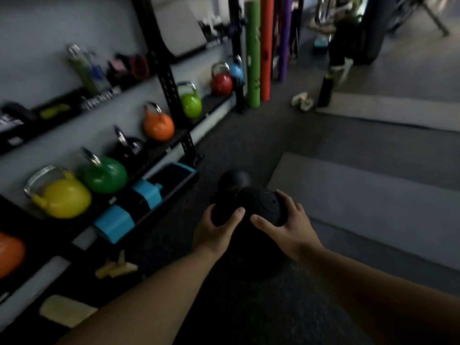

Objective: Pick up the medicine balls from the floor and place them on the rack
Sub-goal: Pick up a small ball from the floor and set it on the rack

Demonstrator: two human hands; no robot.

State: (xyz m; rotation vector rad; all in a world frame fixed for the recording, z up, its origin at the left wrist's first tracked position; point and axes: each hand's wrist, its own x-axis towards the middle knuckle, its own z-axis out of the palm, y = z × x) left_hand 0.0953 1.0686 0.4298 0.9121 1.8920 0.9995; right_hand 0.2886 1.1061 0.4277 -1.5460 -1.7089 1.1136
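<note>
Both bare hands clasp a black medicine ball (pixel 251 210) low over the dark floor (pixel 249 307): the left hand (pixel 214 232) curls around its left side with the thumb pressed on the near face, and the right hand (pixel 286 227) wraps its right side, fingers spread over the top by a round panel with a small hole. Whether the ball is clear of the floor or resting on it cannot be told, since the picture is dim and blurred. A second black medicine ball (pixel 235 179) lies just behind the held one, touching or nearly touching it, on the floor beside the edge of a grey mat (pixel 373 202). To the left runs a black rack (pixel 174 95) against the wall, its shelf carrying a row of kettlebells: a yellow kettlebell (pixel 62 197) nearest, then a green kettlebell (pixel 104 174), a black one, an orange kettlebell (pixel 158 125), and others further along. Under that shelf sit blue blocks (pixel 114 224). Beyond the rack's far post stand upright foam rollers (pixel 254 53) in green, orange and purple.
</note>
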